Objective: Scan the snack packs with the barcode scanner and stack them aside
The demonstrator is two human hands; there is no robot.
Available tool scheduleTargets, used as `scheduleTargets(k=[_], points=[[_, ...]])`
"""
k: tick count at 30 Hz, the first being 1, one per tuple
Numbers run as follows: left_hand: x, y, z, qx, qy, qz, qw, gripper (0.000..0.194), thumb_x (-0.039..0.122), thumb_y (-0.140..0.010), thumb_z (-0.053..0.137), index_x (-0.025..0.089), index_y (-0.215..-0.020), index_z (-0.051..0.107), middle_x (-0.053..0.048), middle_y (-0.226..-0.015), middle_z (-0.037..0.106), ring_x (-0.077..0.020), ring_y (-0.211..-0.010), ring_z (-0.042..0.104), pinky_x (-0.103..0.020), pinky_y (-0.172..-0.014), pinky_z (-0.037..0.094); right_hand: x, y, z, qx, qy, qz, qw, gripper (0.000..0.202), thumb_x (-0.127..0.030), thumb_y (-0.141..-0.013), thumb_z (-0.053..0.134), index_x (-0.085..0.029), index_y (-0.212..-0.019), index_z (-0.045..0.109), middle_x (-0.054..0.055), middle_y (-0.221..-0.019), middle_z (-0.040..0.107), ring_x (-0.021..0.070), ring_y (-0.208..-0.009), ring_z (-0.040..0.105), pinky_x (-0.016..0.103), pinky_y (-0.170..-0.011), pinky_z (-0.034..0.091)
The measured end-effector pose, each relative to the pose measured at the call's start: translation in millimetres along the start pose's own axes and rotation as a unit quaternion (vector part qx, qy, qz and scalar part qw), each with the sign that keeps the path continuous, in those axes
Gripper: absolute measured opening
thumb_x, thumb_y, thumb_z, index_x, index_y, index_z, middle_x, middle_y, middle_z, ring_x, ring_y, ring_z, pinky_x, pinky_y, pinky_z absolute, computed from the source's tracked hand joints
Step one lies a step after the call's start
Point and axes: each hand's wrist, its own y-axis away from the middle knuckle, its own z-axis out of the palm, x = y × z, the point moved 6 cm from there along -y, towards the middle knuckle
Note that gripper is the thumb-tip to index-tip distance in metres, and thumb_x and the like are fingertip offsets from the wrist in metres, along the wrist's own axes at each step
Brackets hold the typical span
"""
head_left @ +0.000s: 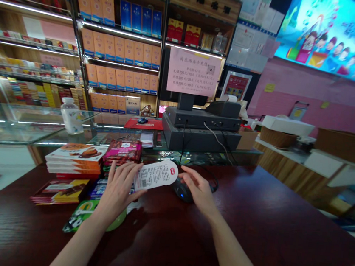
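My left hand (122, 184) holds a flat white package (156, 175) with one rounded end, fine print, a barcode and a small red logo. Its fingers lie over the package's left end, with the thumb below. Close to the rounded end is my right hand (201, 191), its fingers stretched out and apart; whether they touch the package is unclear. Under those fingers sits a black device (183, 190) with a blue light, which looks like a barcode scanner. A green packet (83, 214) lies partly hidden beneath my left forearm.
Left of my hands are stacked orange-and-white boxes (77, 155), yellow-red chocolate packs (61, 192) and magenta bags (122, 150). Behind stands a cash register (199, 137) with a screen bearing a pink price sheet (192, 73). A bottle (70, 116) stands on the glass counter (31, 122).
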Motion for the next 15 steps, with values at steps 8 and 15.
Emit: scheduleTargets(k=[8, 15], points=[[-5.9, 0.7, -4.6, 0.034, -0.024, -0.035, 0.999, 0.065, 0.044, -0.089, 0.064, 0.019, -0.144, 0.041, -0.015, -0.133, 0.061, -0.0325, -0.129, 0.051, -0.061, -0.122, 0.015, 14.8, -8.3, -48.2, -0.093, 0.209, -0.023, 0.973, 0.058, -0.003, -0.072, 0.045, -0.022, -0.122, 0.067, 0.006, -0.115, 0.074, 0.0209, -0.111, 0.068, 0.042, -0.106, 0.046], [-6.5, 0.0, -7.3, 0.056, -0.037, -0.052, 0.996, 0.064, 0.045, -0.091, 0.061, 0.019, -0.146, 0.040, -0.015, -0.133, 0.061, -0.0328, -0.128, 0.052, -0.062, -0.122, 0.015, 55.8, 4.4, -47.2, -0.183, 0.319, -0.018, 0.930, 0.082, -0.003, -0.063, 0.053, -0.023, -0.143, 0.051, 0.011, -0.136, 0.064, 0.0275, -0.127, 0.058, 0.053, -0.116, 0.033]])
